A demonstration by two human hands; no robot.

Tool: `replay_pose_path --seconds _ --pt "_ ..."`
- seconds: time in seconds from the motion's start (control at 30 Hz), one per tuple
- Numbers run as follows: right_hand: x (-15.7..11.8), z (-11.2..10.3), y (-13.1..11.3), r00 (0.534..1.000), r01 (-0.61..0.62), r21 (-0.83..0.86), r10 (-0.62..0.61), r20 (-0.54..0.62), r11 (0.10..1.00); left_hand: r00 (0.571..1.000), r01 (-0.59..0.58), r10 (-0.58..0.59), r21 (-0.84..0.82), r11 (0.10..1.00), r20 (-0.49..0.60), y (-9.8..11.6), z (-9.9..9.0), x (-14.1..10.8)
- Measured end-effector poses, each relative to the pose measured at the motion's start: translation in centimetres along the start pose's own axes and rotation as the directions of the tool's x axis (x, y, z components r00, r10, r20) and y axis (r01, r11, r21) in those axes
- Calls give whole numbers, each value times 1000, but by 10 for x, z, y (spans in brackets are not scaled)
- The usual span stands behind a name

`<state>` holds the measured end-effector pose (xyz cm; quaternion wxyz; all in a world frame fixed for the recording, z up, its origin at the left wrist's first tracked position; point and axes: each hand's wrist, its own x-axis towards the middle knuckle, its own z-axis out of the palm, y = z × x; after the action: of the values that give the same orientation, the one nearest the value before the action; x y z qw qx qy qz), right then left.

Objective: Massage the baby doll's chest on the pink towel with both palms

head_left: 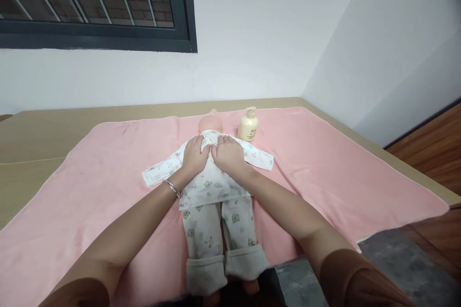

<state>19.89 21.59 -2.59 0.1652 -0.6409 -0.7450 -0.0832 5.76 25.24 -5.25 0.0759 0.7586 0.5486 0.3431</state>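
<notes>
Nearest, the brown sleeves (363, 280) of the person's clothing edge into view, with dark grey floor (300, 280) below. The rolled cuffs (206, 271) of the doll's patterned trousers (237, 220) hang at the near side of the pink blanket (151, 244), small feet (251, 288) showing beneath.

Farther up, the doll lies lengthwise on the blanket in a white patterned top (216, 189), its arms out to both sides. The left hand (195, 157) and right hand (229, 154) rest palm down on the upper part of the top, side by side, thumbs nearly meeting. Their fingers lie spread out over the cloth, not clamped on it. A silver bangle (173, 188) circles the left wrist. The forearms and hands hide parts of the top and its sleeves.

Beyond the hands is the doll's smooth head (211, 123). A pale yellow pump bottle (248, 125) stands upright to its right, just behind the doll's right-hand sleeve (260, 156).

Past the blanket runs a tan surface (43, 129), then the white wall (245, 33) and a dark-framed window (185, 9) with bars, upper left.
</notes>
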Motion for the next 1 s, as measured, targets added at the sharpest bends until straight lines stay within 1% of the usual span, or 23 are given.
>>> replay_pose_path --seconds 0.2,0.4,0.83,1.0 --pt "-2 1 -3 1000 -3 -28 2 -10 1000 999 -10 10 11 1000 -30 -1 2 -2" --pt "-3 3 -4 1000 0 -39 -1 -10 999 1000 -14 14 29 999 -7 1 1 -5" --pt "-3 8 -2 1000 -25 -31 25 -5 999 1000 -10 10 29 1000 3 6 -3 -7" --pt "-3 0 -4 1000 -5 -32 6 30 999 1000 -10 10 50 999 -5 2 -1 -5"
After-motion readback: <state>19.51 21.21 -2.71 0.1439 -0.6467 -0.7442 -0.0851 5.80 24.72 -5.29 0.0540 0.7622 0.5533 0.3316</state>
